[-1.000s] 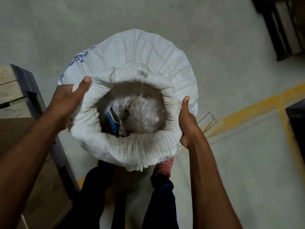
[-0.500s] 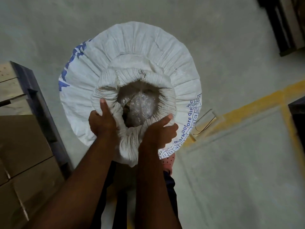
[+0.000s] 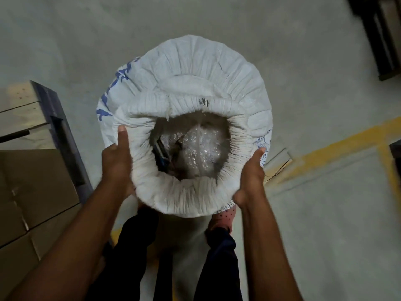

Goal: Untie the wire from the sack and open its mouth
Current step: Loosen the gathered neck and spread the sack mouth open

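A white woven sack (image 3: 195,68) with blue print stands upright on the floor below me. Its rolled, pleated rim (image 3: 186,196) forms a wide round mouth. Inside lie clear bubble wrap (image 3: 199,148) and a dark blue object (image 3: 160,153). My left hand (image 3: 118,161) grips the rim's left side, thumb pointing up along the cloth. On the right side my right hand (image 3: 251,174) holds the rim from outside. A thin dark wire (image 3: 280,170) lies on the floor just right of the sack.
Stacked cardboard boxes (image 3: 32,192) and a wooden pallet with a dark blue edge (image 3: 63,129) stand at the left. A yellow floor line (image 3: 334,146) runs at the right. Dark furniture (image 3: 377,33) fills the upper right corner. My legs and a pink shoe (image 3: 223,218) are below the sack.
Half a second ago both hands were close together at the near rim with the mouth narrow. They have since moved apart to the left and right sides, and the mouth is wide again.
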Demonstrator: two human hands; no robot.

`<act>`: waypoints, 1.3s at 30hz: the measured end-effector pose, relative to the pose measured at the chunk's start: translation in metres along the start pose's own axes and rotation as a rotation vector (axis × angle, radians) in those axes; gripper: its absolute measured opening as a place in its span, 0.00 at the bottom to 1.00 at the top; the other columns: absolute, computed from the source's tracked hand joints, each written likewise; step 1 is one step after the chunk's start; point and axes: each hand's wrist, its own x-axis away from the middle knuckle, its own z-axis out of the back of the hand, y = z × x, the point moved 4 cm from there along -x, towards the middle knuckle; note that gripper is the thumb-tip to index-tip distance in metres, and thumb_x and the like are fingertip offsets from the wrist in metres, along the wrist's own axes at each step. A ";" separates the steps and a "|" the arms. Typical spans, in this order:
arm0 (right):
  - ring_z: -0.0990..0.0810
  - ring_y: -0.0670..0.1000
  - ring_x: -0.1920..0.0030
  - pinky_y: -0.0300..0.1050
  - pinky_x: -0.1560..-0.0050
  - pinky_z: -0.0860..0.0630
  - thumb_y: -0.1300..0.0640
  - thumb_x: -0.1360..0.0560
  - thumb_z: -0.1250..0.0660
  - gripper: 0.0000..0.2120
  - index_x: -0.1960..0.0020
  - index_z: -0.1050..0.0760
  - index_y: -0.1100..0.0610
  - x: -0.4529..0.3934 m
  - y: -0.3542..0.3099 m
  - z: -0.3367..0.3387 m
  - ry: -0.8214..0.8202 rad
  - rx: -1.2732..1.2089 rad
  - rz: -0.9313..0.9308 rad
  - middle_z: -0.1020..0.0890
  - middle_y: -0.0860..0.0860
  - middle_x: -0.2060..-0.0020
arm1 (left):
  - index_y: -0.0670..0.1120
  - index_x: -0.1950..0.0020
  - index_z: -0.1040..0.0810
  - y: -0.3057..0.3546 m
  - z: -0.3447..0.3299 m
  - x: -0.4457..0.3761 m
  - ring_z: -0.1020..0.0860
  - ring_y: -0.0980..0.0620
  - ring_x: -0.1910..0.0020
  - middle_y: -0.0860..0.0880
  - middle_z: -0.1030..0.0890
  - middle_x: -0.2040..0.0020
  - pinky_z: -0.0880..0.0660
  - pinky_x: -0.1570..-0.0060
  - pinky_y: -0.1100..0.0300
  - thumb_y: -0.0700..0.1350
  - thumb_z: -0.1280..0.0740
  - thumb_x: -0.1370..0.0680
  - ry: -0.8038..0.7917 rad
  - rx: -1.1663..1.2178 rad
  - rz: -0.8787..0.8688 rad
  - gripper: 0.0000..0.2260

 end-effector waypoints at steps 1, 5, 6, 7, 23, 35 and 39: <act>0.16 0.60 0.42 0.57 0.44 0.18 0.23 0.25 0.47 0.41 0.29 0.27 0.55 0.001 -0.002 0.005 -0.073 -0.008 -0.044 0.18 0.56 0.37 | 0.47 0.44 0.17 0.000 0.004 -0.002 0.15 0.45 0.46 0.47 0.15 0.48 0.18 0.41 0.45 0.71 0.34 0.22 -0.041 -0.039 -0.001 0.28; 0.14 0.59 0.49 0.53 0.54 0.17 0.22 0.26 0.46 0.42 0.29 0.26 0.54 -0.005 -0.010 0.023 -0.176 0.036 -0.069 0.15 0.55 0.44 | 0.46 0.64 0.29 0.002 0.025 -0.012 0.28 0.51 0.67 0.48 0.27 0.66 0.32 0.64 0.59 0.67 0.36 0.18 -0.018 -0.212 -0.111 0.26; 0.14 0.58 0.50 0.53 0.55 0.17 0.22 0.26 0.47 0.42 0.30 0.26 0.54 -0.004 -0.010 0.024 -0.153 0.046 -0.060 0.15 0.54 0.44 | 0.46 0.65 0.31 0.001 0.026 -0.014 0.31 0.52 0.68 0.48 0.30 0.67 0.35 0.65 0.58 0.66 0.36 0.18 -0.020 -0.268 -0.149 0.27; 0.15 0.58 0.49 0.54 0.53 0.16 0.21 0.27 0.47 0.42 0.30 0.27 0.53 -0.003 -0.009 0.022 -0.134 0.071 -0.049 0.16 0.54 0.43 | 0.45 0.66 0.33 0.001 0.025 -0.012 0.33 0.52 0.69 0.48 0.31 0.67 0.36 0.65 0.57 0.66 0.37 0.18 -0.017 -0.321 -0.176 0.28; 0.23 0.58 0.44 0.56 0.41 0.26 0.52 0.13 0.47 0.16 0.41 0.27 0.63 0.039 -0.022 0.014 0.460 -0.053 0.952 0.21 0.57 0.46 | 0.49 0.38 0.24 0.006 0.012 0.010 0.19 0.49 0.47 0.50 0.18 0.47 0.21 0.43 0.45 0.67 0.38 0.18 0.233 -0.385 -0.737 0.22; 0.24 0.46 0.32 0.47 0.25 0.32 0.42 0.14 0.51 0.27 0.30 0.23 0.55 0.027 -0.032 -0.081 -0.215 0.200 0.804 0.20 0.48 0.34 | 0.45 0.37 0.19 0.019 -0.083 -0.008 0.19 0.44 0.37 0.42 0.15 0.39 0.26 0.31 0.46 0.85 0.56 0.32 -0.441 -0.356 -0.437 0.52; 0.25 0.37 0.47 0.35 0.39 0.33 0.46 0.15 0.51 0.22 0.39 0.23 0.57 0.034 -0.065 -0.068 -0.204 0.261 1.107 0.22 0.40 0.49 | 0.47 0.51 0.26 0.047 -0.084 -0.014 0.23 0.41 0.48 0.46 0.22 0.54 0.33 0.50 0.53 0.72 0.53 0.25 -0.341 -0.537 -0.700 0.30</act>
